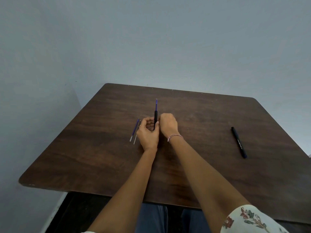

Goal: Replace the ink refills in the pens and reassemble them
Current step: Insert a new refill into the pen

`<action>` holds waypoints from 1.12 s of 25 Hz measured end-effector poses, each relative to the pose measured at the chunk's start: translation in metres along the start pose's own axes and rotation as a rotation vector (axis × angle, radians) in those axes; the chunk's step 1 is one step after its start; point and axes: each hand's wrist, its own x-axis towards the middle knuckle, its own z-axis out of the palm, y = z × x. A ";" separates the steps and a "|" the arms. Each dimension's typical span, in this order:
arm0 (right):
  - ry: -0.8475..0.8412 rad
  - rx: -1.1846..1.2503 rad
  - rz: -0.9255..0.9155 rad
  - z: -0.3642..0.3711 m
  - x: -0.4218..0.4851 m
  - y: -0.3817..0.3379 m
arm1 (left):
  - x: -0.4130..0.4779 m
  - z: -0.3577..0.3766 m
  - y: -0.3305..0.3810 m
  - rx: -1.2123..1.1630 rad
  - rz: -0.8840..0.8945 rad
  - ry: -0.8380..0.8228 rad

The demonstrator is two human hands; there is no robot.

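1. Between the two hands, above the table [202, 165], a black pen barrel [156, 118] stands upright with a blue refill [156, 105] jutting from its top. The refill looks only partly seated, so the step in hand appears to be loading this pen.
2. The left hand [148, 133] grips the barrel's lower half, thumb and fingers curled round it.
3. The right hand [168, 124], back to the camera, curls against the barrel's right side; what it holds, if anything, cannot be told.
4. The next move likely calls for a straight downward push on the refill with the barrel kept steady.
5. Just left of the left hand lie a second blue refill [134, 130] and a pale tube [135, 140]; well right of the right hand lies another pen [239, 142].
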 end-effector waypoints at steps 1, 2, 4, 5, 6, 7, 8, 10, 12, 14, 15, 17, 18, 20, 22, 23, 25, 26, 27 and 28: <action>0.003 0.019 0.003 0.000 0.001 0.001 | 0.000 0.000 -0.001 0.000 0.001 -0.003; 0.007 0.055 0.014 0.000 0.002 0.002 | 0.000 0.000 -0.001 -0.006 0.004 -0.007; 0.027 0.229 0.077 -0.003 0.005 0.007 | 0.000 0.001 -0.003 -0.032 0.009 -0.022; 0.047 0.361 0.125 -0.006 0.006 0.011 | 0.000 0.001 -0.003 -0.042 0.008 -0.038; 0.077 0.500 0.174 -0.009 0.006 0.016 | 0.000 0.001 -0.003 -0.048 0.005 -0.062; 0.123 0.630 0.217 -0.012 0.005 0.023 | -0.001 0.001 -0.003 -0.048 0.003 -0.092; 0.182 0.743 0.256 -0.015 0.002 0.030 | -0.001 0.002 -0.003 -0.046 0.003 -0.126; 0.303 0.970 0.324 -0.017 -0.009 0.047 | -0.002 0.003 -0.003 -0.030 0.011 -0.194; 0.376 1.196 0.358 -0.017 -0.022 0.064 | -0.002 0.003 -0.002 -0.001 0.027 -0.252; 0.421 1.312 0.363 -0.016 -0.033 0.079 | -0.003 0.003 -0.003 0.034 0.044 -0.305; 0.432 1.339 0.357 -0.015 -0.039 0.086 | -0.003 0.004 -0.004 0.052 0.050 -0.326; 0.438 1.375 0.341 -0.014 -0.046 0.096 | -0.003 0.005 -0.005 0.073 0.064 -0.353; 0.440 1.382 0.338 -0.013 -0.049 0.101 | -0.003 0.005 -0.006 0.079 0.070 -0.363; 0.449 1.381 0.335 -0.011 -0.054 0.109 | -0.004 0.006 -0.007 0.091 0.079 -0.385; 0.455 1.380 0.318 -0.011 -0.058 0.112 | -0.004 0.006 -0.006 0.112 0.085 -0.407; 0.459 1.385 0.301 -0.011 -0.058 0.112 | -0.004 0.006 -0.006 0.126 0.088 -0.421; 0.479 1.399 0.263 -0.011 -0.060 0.112 | -0.004 0.005 -0.005 0.153 0.098 -0.453; 0.491 1.404 0.253 -0.011 -0.061 0.111 | -0.005 0.005 -0.005 0.169 0.108 -0.470; 0.505 1.409 0.251 -0.011 -0.061 0.111 | -0.005 0.005 -0.004 0.187 0.119 -0.484; 0.521 1.415 0.253 -0.011 -0.062 0.112 | -0.005 0.005 -0.004 0.204 0.127 -0.493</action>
